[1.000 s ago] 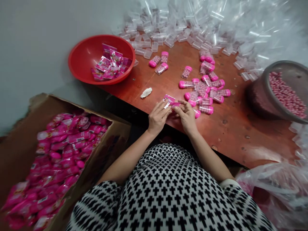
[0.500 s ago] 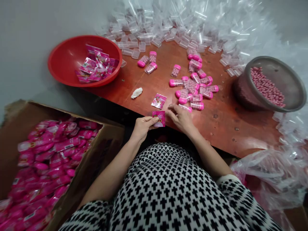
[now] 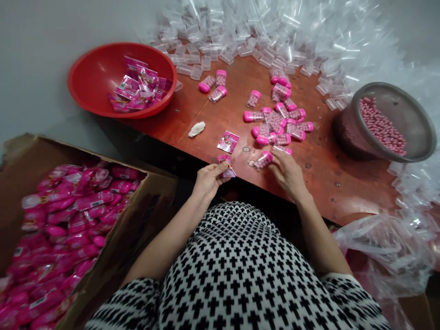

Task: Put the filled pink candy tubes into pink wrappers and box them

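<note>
Near the table's front edge, my left hand [image 3: 210, 181] pinches a small pink printed wrapper sleeve [image 3: 227, 167] between thumb and fingers; the sleeve now looks bent open. To its right, my right hand [image 3: 288, 172] has its fingertips on the pink-capped end of a clear tube of pink candy balls [image 3: 263, 159]. The tube's clear end points left, towards the sleeve, with a gap between them. A second pink wrapper [image 3: 228, 142] lies flat just beyond my left hand. Several capped candy tubes [image 3: 276, 121] are heaped beyond my right hand.
A red bowl [image 3: 85, 87] of wrappers stands at the left. Below it, a cardboard box [image 3: 151, 183] holds many wrapped pink tubes. A grey tub [image 3: 360, 123] of pink balls is at the right. Clear empty tubes [image 3: 206, 46] pile up behind. A white lump [image 3: 196, 129] lies on the table [image 3: 316, 183].
My right hand has moved right, away from the sleeve, and taken a candy tube by its capped end. The sleeve in my left hand has gone from flat to bent open.
</note>
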A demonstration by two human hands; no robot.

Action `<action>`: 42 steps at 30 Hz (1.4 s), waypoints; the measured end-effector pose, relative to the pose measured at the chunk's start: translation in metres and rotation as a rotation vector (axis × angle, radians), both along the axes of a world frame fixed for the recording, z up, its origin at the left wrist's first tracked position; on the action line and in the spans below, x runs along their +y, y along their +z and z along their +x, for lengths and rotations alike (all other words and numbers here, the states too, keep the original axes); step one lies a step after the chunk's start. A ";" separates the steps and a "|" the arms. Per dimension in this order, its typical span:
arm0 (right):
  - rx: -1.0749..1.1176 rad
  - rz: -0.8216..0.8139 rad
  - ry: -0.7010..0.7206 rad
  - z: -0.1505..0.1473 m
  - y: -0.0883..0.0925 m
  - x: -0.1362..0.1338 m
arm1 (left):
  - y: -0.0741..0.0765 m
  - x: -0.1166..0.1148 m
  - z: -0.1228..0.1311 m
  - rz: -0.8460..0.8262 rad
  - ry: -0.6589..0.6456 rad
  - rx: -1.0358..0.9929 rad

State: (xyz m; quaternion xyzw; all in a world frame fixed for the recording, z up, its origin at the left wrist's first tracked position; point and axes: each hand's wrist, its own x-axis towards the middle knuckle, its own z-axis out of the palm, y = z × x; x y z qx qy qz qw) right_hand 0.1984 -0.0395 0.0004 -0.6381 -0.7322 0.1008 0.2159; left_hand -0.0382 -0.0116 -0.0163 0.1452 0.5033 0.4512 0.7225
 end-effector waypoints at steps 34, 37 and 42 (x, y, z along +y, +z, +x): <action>1.239 -0.454 -0.154 -0.109 -0.011 -0.027 | 0.001 0.003 0.025 -0.058 0.243 -0.357; 1.259 -0.477 -0.128 -0.106 -0.011 -0.026 | 0.004 0.002 0.025 -0.002 0.193 -0.300; 1.290 -0.445 -0.118 -0.106 -0.011 -0.022 | 0.011 0.007 0.021 0.088 0.094 -0.259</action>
